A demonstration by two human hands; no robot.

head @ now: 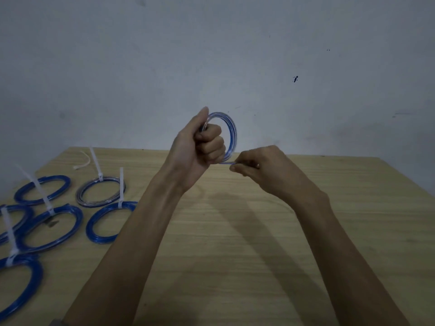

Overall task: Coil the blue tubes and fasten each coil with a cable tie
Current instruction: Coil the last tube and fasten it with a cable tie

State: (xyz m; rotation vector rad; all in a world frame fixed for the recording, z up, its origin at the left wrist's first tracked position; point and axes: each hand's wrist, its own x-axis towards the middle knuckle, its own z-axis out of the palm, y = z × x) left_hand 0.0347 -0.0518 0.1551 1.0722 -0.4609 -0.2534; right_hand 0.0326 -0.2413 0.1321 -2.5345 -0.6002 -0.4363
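The left hand [200,147] wraps round the near side of the blue coil [231,135], so that stretch of tube is hidden inside the fist. The tube end [226,163] runs into the right hand [259,165] and disappears under its curled fingers [237,169]; how far it goes on there cannot be told. At the left edge of the frame, two tied coils are cut off: one at mid-left [11,220] and one at lower left [21,283]. The left forearm [127,243] covers the right side of another tied coil [103,222]. A small dark object [50,222] inside one coil is too blurred to identify. The tabletop [259,243] runs out of the frame at the bottom.
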